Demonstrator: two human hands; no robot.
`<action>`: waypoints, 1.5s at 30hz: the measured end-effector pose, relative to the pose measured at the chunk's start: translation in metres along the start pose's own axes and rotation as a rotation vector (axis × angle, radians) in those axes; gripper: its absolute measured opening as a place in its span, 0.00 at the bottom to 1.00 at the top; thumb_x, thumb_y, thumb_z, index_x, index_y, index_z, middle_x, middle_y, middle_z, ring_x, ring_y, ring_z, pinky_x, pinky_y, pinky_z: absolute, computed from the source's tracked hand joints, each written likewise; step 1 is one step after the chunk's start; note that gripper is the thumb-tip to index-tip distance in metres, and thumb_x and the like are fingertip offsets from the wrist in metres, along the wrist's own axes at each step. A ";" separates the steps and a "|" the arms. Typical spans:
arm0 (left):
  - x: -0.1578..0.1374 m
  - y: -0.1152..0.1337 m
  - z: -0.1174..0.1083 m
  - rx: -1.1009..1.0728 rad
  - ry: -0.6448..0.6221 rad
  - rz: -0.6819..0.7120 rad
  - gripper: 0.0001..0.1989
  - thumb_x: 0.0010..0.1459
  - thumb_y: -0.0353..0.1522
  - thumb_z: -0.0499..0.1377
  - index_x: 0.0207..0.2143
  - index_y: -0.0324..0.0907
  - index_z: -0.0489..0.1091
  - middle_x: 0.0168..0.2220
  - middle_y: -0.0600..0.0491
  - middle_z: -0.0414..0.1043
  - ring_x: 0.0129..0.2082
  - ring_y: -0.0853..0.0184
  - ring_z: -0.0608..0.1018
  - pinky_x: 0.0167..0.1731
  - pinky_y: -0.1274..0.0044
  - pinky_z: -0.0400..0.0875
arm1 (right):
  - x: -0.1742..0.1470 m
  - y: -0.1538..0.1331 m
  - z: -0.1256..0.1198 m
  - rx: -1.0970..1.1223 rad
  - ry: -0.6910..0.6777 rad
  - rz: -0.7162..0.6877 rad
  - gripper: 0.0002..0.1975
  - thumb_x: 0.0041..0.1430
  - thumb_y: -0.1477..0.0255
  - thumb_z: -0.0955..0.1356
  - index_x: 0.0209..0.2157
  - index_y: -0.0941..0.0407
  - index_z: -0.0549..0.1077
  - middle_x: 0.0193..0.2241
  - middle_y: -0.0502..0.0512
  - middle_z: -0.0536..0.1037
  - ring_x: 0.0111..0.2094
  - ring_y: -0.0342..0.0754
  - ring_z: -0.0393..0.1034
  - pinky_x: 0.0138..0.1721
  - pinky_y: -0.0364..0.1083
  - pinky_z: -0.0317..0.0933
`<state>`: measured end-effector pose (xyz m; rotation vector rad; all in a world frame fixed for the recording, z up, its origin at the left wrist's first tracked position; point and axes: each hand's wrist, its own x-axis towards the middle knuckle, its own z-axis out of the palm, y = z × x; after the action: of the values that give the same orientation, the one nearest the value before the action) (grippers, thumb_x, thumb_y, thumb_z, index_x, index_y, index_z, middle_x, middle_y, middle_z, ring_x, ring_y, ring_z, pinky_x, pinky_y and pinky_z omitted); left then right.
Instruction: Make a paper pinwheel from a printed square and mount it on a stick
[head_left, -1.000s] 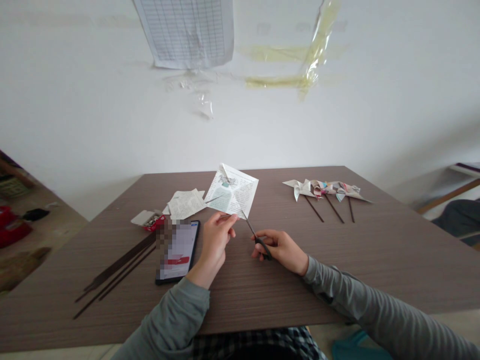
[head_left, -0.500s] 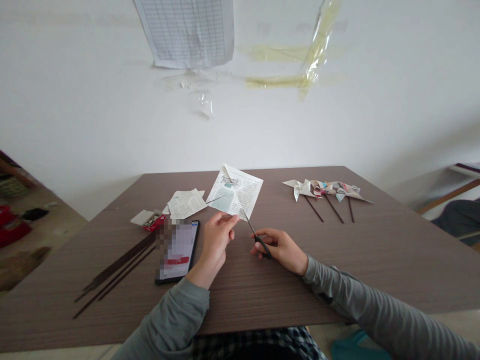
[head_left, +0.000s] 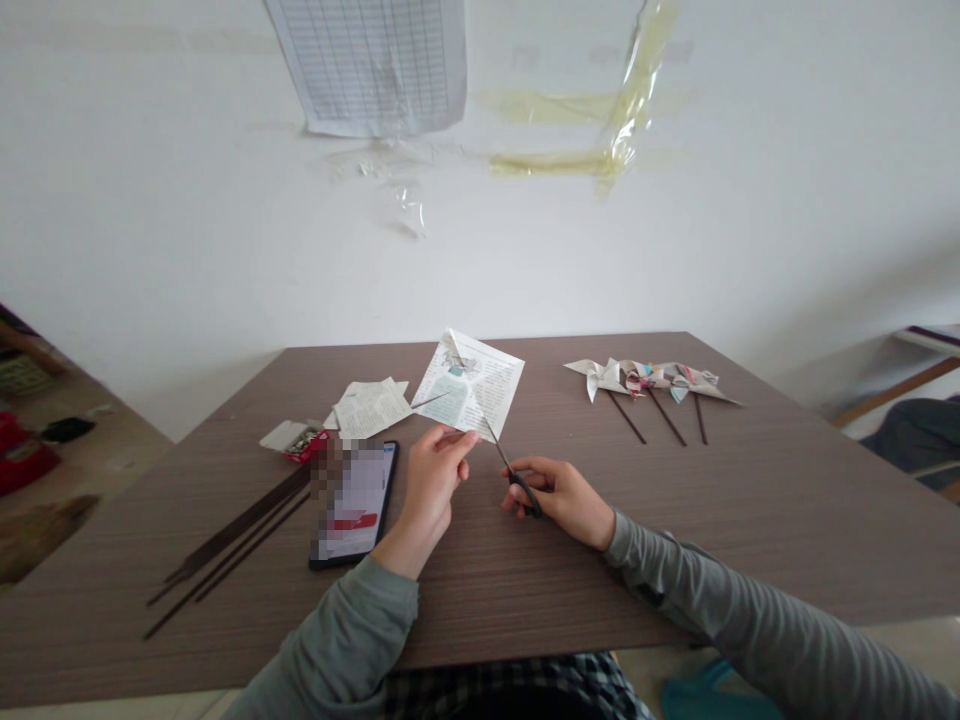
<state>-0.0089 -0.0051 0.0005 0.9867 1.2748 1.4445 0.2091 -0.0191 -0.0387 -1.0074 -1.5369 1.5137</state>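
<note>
My left hand pinches the lower corner of a square sheet of printed paper, held up above the table. Creases run across the sheet, and a slit shows at its left side. In my right hand is a pair of scissors with black handles. Their blades reach up to the paper's lower right edge, along a line toward its middle. Whether the blades are parted there is too fine to tell. More printed paper squares lie on the table to the left of my left hand.
A phone lies left of my left wrist, beside several dark thin sticks. Near them stands an opened small box of little metal pieces. Paper pinwheels on sticks lie at the right of the brown table, which meets the wall behind.
</note>
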 end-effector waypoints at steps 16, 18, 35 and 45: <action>0.002 -0.002 0.000 -0.008 0.002 -0.012 0.27 0.40 0.51 0.86 0.30 0.44 0.81 0.31 0.49 0.87 0.18 0.75 0.67 0.22 0.79 0.45 | 0.000 -0.005 0.002 0.003 0.028 0.012 0.38 0.53 0.35 0.91 0.48 0.50 0.87 0.35 0.62 0.95 0.31 0.58 0.83 0.40 0.59 0.80; 0.002 -0.002 0.000 -0.012 -0.005 -0.014 0.28 0.40 0.51 0.87 0.31 0.44 0.81 0.31 0.49 0.88 0.19 0.76 0.67 0.22 0.79 0.46 | 0.000 -0.005 0.002 0.007 0.027 0.009 0.39 0.52 0.35 0.91 0.48 0.51 0.87 0.35 0.62 0.95 0.31 0.58 0.82 0.40 0.60 0.80; -0.002 0.004 0.002 -0.033 -0.036 -0.043 0.28 0.36 0.50 0.88 0.30 0.44 0.82 0.31 0.51 0.87 0.18 0.77 0.66 0.20 0.80 0.50 | -0.001 -0.004 0.002 -0.009 0.037 0.012 0.38 0.55 0.36 0.90 0.51 0.50 0.87 0.37 0.64 0.93 0.35 0.62 0.85 0.42 0.60 0.82; -0.001 0.002 0.001 -0.054 -0.039 -0.043 0.27 0.37 0.48 0.88 0.31 0.44 0.83 0.31 0.52 0.88 0.18 0.78 0.64 0.20 0.80 0.50 | 0.003 0.000 0.001 0.024 0.057 0.020 0.39 0.48 0.36 0.92 0.48 0.50 0.89 0.36 0.64 0.94 0.32 0.61 0.86 0.40 0.59 0.84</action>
<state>-0.0073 -0.0062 0.0022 0.9415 1.2157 1.4128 0.2072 -0.0166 -0.0391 -1.0462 -1.4703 1.5009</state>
